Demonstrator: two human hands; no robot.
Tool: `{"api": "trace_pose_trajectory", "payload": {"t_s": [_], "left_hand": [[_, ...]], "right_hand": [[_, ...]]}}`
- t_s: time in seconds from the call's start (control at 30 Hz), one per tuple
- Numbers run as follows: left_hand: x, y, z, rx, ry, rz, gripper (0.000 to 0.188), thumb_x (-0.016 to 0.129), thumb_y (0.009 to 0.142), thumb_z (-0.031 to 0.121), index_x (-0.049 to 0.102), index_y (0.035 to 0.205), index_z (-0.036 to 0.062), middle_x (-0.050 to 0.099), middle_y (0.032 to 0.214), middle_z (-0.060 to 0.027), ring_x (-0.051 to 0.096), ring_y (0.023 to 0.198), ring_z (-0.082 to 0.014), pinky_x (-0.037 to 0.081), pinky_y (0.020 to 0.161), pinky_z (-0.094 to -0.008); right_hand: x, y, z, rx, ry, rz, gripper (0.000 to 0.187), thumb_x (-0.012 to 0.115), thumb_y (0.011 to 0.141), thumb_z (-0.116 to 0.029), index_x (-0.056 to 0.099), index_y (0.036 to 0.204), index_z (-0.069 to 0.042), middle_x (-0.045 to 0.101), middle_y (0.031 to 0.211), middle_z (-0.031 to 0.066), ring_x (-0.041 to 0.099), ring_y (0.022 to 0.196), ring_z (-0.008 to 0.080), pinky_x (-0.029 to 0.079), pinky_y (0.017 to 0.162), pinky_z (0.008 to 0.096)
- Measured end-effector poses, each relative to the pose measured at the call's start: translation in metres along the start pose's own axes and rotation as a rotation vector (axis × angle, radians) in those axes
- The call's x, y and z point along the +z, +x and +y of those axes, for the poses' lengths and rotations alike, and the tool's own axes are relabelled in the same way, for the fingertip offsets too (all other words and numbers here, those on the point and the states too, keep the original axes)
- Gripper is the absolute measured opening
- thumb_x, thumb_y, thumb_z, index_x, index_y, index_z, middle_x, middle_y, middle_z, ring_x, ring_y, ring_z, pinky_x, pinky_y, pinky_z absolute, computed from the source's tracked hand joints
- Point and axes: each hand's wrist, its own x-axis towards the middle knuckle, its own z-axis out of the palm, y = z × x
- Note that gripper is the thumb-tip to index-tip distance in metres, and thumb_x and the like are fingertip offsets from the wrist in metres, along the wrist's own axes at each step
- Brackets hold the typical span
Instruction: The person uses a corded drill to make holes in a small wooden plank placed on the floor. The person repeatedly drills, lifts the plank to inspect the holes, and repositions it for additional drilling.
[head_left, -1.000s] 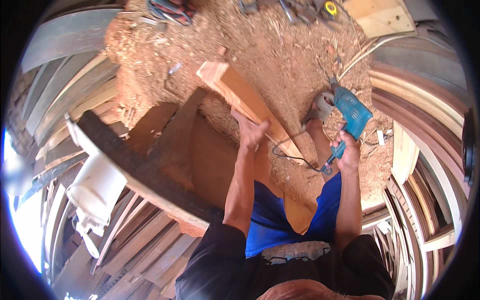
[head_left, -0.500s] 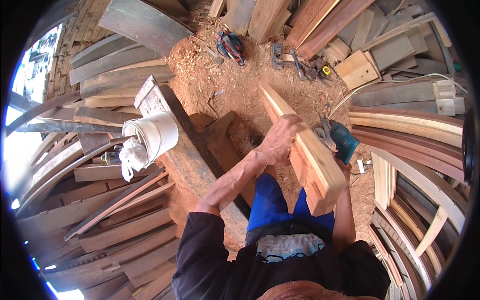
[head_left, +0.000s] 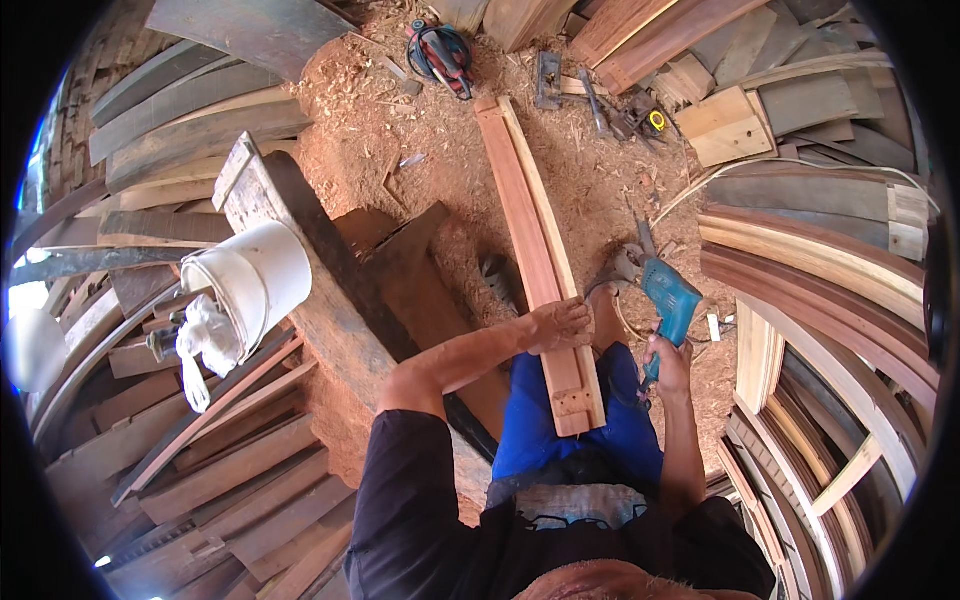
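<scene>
The wooden beam (head_left: 530, 220), end-up toward me half a second ago, now stretches away from my shorts (head_left: 522, 400), stepped side exposed to me. My left hand (head_left: 560, 325) curls across it, fingers bent over; my right hand (head_left: 668, 362) wraps the drill (head_left: 674, 300) by its handle.

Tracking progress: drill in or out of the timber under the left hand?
Out: the right hand holds the drill, its nose apart from the timber.

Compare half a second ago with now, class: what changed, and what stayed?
The wooden beam has turned reddish face up; its near end swung left over the blue shorts. Nothing was let go: the left hand stays on the beam, the right hand on the teal drill.
</scene>
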Motion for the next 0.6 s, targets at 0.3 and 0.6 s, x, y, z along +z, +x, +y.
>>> {"api": "trace_pose_trajectory", "payload": {"t_s": [0.3,0.6], "left_hand": [[-0.044,-0.038,-0.087,-0.827,-1.089,-0.438,0.09,0.067,0.089,0.042,0.025,0.159,0.0059,0.027,0.16,-0.0296,0.024,0.151,-0.0455,0.015,0.125,-0.0583],[0.092,-0.043,-0.09,-2.356,-2.079,0.713,0.081,0.091,0.079,0.034,0.048,0.135,-0.0048,0.069,0.116,-0.0209,0.071,0.098,-0.0294,0.062,0.081,-0.0421]], "right_hand": [[0.004,0.029,0.012,0.073,-0.001,0.04,0.027,0.064,0.09,-0.01,0.062,0.115,0.001,0.058,0.073,0.0031,0.056,0.058,0.0127,0.05,0.057,0.0283],[0.023,0.043,0.001,0.062,0.042,-0.004,0.027,0.066,0.088,-0.006,0.061,0.113,0.003,0.059,0.074,0.0039,0.057,0.058,0.0132,0.051,0.057,0.0299]]}}
